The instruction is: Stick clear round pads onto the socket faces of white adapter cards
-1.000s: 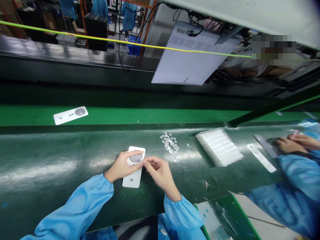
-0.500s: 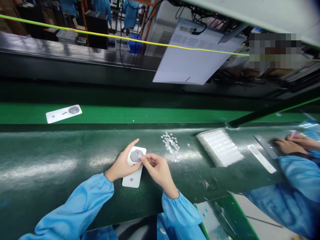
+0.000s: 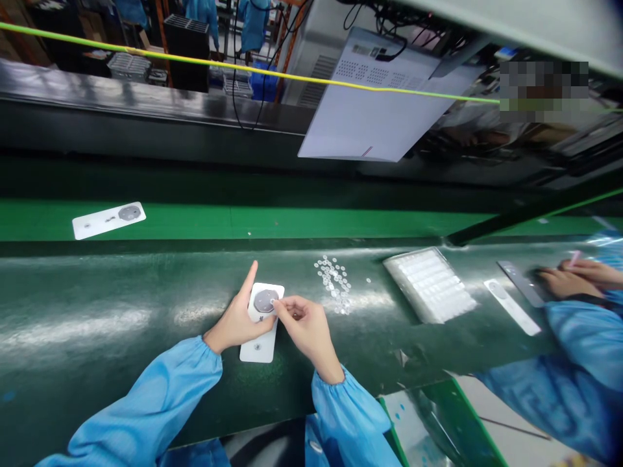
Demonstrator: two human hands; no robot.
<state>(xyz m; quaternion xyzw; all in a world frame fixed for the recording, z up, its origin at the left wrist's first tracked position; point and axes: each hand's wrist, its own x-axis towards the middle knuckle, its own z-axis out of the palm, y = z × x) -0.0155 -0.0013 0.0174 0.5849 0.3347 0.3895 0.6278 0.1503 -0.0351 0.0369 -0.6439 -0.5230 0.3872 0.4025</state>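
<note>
A white rectangular panel (image 3: 265, 350) with a grey round disc (image 3: 265, 299) near its far end lies on the green bench before me. My left hand (image 3: 236, 323) is open at its left side, thumb lying across the panel and index finger stretched up past the edge. Thumb and fingertips of my right hand (image 3: 304, 323) pinch a small pale round piece at the right edge of the grey disc; the fingers partly hide it. Beyond my right hand, several small clear round pieces (image 3: 331, 275) lie scattered in a loose patch.
A similar white panel (image 3: 100, 226) lies on the bright green belt (image 3: 195, 220) at the far left. A plastic-wrapped white tray (image 3: 431, 285) sits to the right. Beyond it are another white panel (image 3: 513, 310), a grey strip (image 3: 520, 283) and a co-worker's hands (image 3: 569, 279). A monitor (image 3: 370, 110) hangs overhead.
My left index finger has swung up and leftward, away from the panel's far edge. My right hand keeps its pinch at the disc. The panel on the belt has shifted left.
</note>
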